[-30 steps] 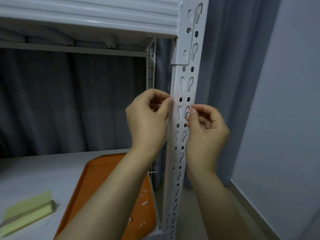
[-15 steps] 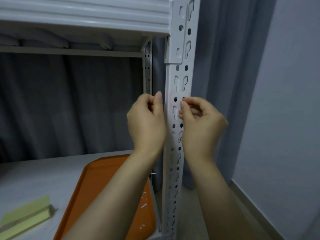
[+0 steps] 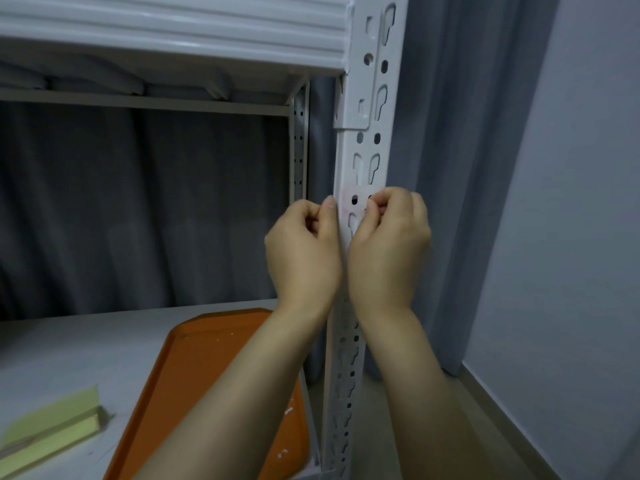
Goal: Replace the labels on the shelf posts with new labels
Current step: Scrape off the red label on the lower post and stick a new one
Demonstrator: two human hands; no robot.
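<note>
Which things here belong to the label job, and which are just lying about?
Job: white perforated metal shelf post; faint pinkish label on it; left hand; right hand picking at it; orange plastic tray with white scraps.
Lying about: yellow-green paper pad, possibly spare labels; grey curtain.

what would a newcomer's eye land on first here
Two hands meet at the white shelf post in the centre: the left hand sets its thumb against the edge, and the right hand pinches at a faint pinkish label. Lower left, an orange tray flecked with white scraps lies beside a yellow-green pad.
</note>
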